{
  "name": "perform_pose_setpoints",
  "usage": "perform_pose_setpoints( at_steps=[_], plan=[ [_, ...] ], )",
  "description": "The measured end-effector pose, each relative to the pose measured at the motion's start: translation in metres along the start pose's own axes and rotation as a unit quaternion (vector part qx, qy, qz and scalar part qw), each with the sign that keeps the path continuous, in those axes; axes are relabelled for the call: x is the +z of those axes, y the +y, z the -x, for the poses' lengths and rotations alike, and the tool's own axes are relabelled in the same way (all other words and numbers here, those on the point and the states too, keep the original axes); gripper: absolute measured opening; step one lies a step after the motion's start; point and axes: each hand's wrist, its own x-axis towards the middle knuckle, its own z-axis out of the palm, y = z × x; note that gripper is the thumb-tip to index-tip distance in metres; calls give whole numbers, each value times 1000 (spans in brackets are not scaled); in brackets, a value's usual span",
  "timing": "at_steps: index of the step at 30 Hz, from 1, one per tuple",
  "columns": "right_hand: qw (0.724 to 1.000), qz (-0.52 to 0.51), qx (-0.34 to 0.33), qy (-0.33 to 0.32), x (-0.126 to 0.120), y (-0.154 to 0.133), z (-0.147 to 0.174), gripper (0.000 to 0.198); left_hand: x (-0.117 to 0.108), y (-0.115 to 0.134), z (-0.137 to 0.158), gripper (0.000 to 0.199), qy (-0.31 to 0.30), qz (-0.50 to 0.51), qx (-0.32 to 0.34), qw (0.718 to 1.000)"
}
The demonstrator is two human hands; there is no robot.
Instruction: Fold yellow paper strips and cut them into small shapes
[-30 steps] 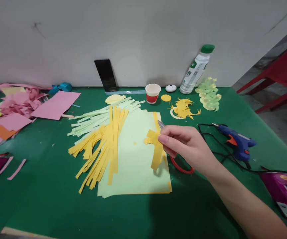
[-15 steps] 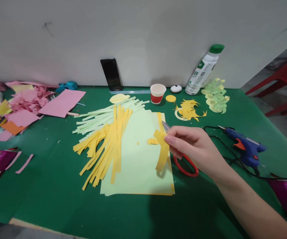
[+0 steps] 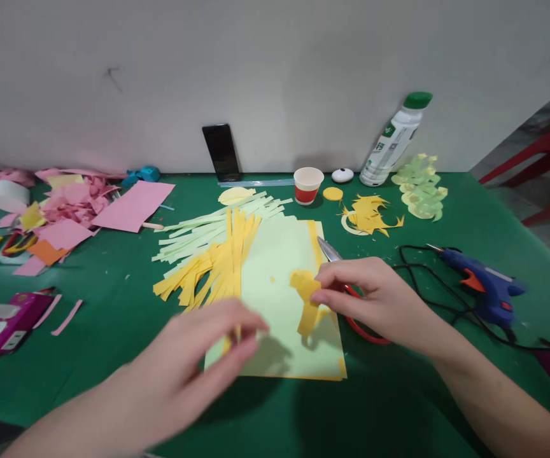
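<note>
My right hand [image 3: 368, 289] pinches a short yellow paper strip [image 3: 307, 315] between thumb and fingertips, above the pale green paper sheets [image 3: 275, 356]. Beneath that hand lie scissors with red handles [image 3: 369, 334], their blades showing past my fingers. My left hand [image 3: 198, 350], slightly blurred, hovers over the lower left of the sheets with thumb and fingers apart and nothing seen between them. It partly hides the fan of long yellow paper strips [image 3: 237, 245]. Light green paper strips [image 3: 198, 226] lie behind the yellow ones.
Behind the sheets stand a phone [image 3: 221, 151], a red and white paper cup [image 3: 307, 186] and a leaning bottle [image 3: 394, 143]. A blue glue gun [image 3: 482, 283] with its black cord lies at right. Pink paper scraps [image 3: 74, 203] are heaped at left, near a purple box [image 3: 10, 324].
My left hand has come into view from the lower left. My right hand still pinches the yellow paper strip, lower in the picture now. The whole view has shifted slightly.
</note>
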Motion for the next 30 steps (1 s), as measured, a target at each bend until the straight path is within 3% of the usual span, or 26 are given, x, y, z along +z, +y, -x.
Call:
perform_pose_setpoints(
  at_steps=[3, 6, 9, 12, 19, 26, 30],
  plan=[
    [998, 62, -32, -4, 0, -3, 3, 19, -17, 70, -113, 16, -12, 34, 15, 999],
    [991, 113, -66, 19, 0, -6, 4, 21, -18, 111, -166, 5, -24, 48, 69, 996],
    [985, 150, -69, 44, 0, -8, 5, 18, -12, 114, -171, 5, -36, 100, 82, 991],
    [981, 165, -54, 81, 0, -10, 4, 15, -9, 104, -169, 5, 16, 191, 71, 979],
    [984, 87, -54, 146, -3, -7, 4, 14, -9, 101, -174, 2, 22, 307, 21, 951],
    [992, 61, -61, 93, -4, -7, 5, 20, 0, 97, -179, 5, -2, 301, 22, 953],
    [989, 89, -64, 97, -3, -7, 5, 19, 1, 95, -179, 13, -1, 302, 0, 953]
  ],
)
